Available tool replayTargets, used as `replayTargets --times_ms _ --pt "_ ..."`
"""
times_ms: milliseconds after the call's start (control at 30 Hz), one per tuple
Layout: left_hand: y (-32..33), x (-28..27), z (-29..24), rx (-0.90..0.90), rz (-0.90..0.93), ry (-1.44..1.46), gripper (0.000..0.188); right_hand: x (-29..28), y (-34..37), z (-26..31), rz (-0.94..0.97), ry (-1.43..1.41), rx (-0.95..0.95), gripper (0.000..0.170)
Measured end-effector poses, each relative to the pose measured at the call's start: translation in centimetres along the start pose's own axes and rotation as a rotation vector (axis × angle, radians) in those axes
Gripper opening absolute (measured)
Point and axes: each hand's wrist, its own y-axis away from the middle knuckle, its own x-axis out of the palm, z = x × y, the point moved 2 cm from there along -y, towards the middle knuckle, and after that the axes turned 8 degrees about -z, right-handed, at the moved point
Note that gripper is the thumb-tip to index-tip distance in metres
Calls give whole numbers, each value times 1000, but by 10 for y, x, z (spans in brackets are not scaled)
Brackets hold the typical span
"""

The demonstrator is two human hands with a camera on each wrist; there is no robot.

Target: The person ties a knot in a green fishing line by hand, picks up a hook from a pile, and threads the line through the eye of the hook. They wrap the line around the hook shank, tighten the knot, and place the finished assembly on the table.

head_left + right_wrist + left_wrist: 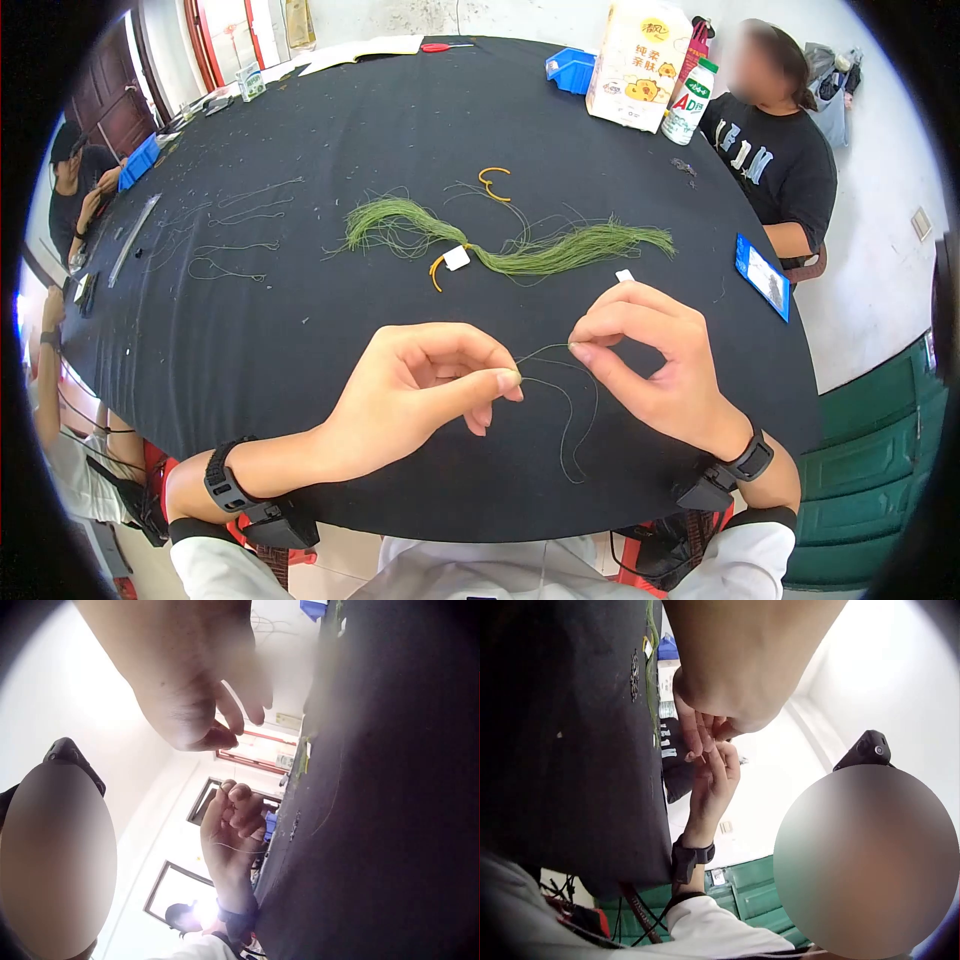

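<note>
Broadly, the dark tabletop fills most of the head view. Across its centre stretches a bundle of fine green strands, its long axis running left to right, gathered in at the middle. It lies above both hands in the frame, with the right one nearer to it. At centre-left, the left hand pinches with thumb and index finger, its other fingers loosely curled. Right of centre and slightly higher, the right hand brings thumb and index tips together in a rounded pinch. Between them is a thin dark thread: a short span rises rightward from the left pinch to the right one, and loose lengths curve below toward the lower centre-right. Smaller still, one curved yellow piece lies above the bundle, and a white tag sits at the bundle's gathered middle.
</note>
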Motion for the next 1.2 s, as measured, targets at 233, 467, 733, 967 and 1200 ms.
replayTargets --times_ms 233,467,733,967,1200 --pt "0 -1 3 35 12 -3 9 1 0 -2 5 32 -16 9" --pt "3 1 0 26 12 -22 10 1 -2 14 -52 5 41 30" --pt "3 1 -2 29 10 -48 10 4 2 1 50 119 -125 14" --pt "5 1 -9 219 -51 -295 8 5 1 4 7 140 -158 12" --pt "11 4 -8 121 -97 -128 9 10 7 14 -40 240 -375 18"
